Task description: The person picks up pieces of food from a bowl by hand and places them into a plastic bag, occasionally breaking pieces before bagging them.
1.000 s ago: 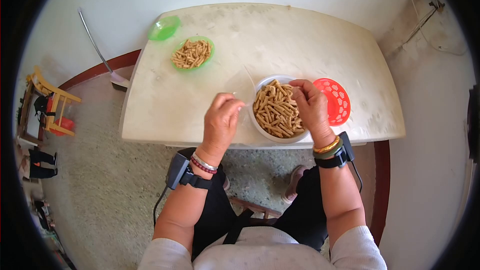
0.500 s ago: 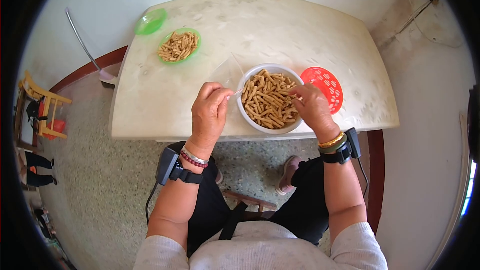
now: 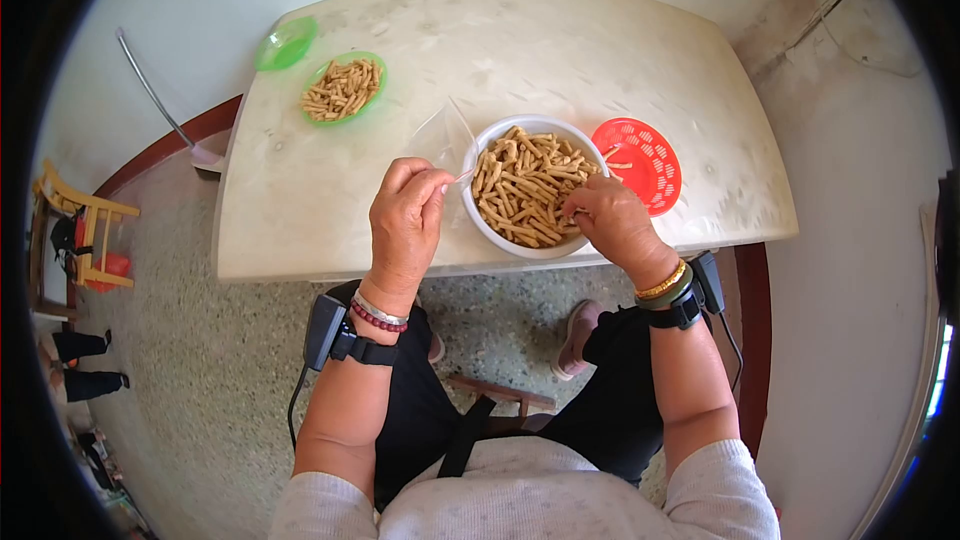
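A white bowl (image 3: 481, 225) near the table's front edge is heaped with short brown stick-shaped snacks (image 3: 535, 185). To its left, my left hand (image 3: 405, 210) pinches the edge of a clear plastic bag (image 3: 445, 135), which lies partly on the table against the bowl. My right hand (image 3: 622, 225) dips over the bowl's right side, thumb and fingers closed on the stick snacks there; exactly how many they hold is hidden. Just beyond that hand sits a red perforated basket (image 3: 660, 165) with a few sticks at its left side.
Farther left on the pale table (image 3: 330, 200), a green plate (image 3: 378, 100) carries more sticks, and a green dish (image 3: 288, 44) stands behind it. Walls border the far and right sides. On the floor at left are a wooden chair (image 3: 88, 198) and another person's legs (image 3: 90, 365).
My right hand has shifted down and left, away from the basket and into the pile of sticks. My left hand keeps its pinch on the bag. The view has shifted slightly.
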`<action>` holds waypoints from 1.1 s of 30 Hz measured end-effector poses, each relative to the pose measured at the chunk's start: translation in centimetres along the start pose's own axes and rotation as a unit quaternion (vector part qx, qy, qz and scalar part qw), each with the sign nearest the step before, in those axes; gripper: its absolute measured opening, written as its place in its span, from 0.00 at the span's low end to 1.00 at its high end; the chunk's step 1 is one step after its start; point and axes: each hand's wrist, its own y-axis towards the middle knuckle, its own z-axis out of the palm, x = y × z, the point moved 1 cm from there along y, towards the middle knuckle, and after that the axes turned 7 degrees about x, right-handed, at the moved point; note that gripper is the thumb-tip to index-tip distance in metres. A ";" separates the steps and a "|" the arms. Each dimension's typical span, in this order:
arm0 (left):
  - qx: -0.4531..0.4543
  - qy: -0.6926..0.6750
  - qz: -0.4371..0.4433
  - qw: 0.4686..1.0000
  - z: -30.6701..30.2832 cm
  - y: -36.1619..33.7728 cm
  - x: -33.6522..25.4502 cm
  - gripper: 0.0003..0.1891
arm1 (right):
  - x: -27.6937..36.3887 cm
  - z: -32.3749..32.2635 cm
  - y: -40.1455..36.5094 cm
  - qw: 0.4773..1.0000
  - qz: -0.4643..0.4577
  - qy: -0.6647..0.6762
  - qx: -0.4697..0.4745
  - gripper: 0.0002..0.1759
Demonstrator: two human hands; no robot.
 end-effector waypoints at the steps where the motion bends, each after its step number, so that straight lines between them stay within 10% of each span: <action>1: 0.000 0.000 0.000 1.000 0.0 0.1 -0.1 0.06 | 0.1 0.1 0.0 1.000 0.000 0.000 0.000 0.03; 13: 0.009 -0.003 -0.017 1.000 0.2 -0.1 0.0 0.05 | -0.5 0.1 1.1 0.992 -0.001 0.071 -0.105 0.04; 15: 0.017 -0.011 -0.020 1.000 0.1 0.0 -0.2 0.06 | -0.6 -0.4 1.3 0.877 0.094 0.461 -0.092 0.04; 19: 0.009 -0.004 0.004 1.000 0.3 0.0 -0.2 0.06 | -0.4 -2.0 1.2 0.731 0.047 0.680 -0.037 0.03; 25: 0.016 0.000 0.007 1.000 0.4 0.0 -0.2 0.07 | -0.1 -1.4 1.3 0.652 0.039 0.757 -0.038 0.02; 33: 0.031 0.006 0.005 0.999 0.5 -0.2 -0.3 0.07 | -0.6 -1.4 1.4 0.672 0.036 0.735 -0.087 0.02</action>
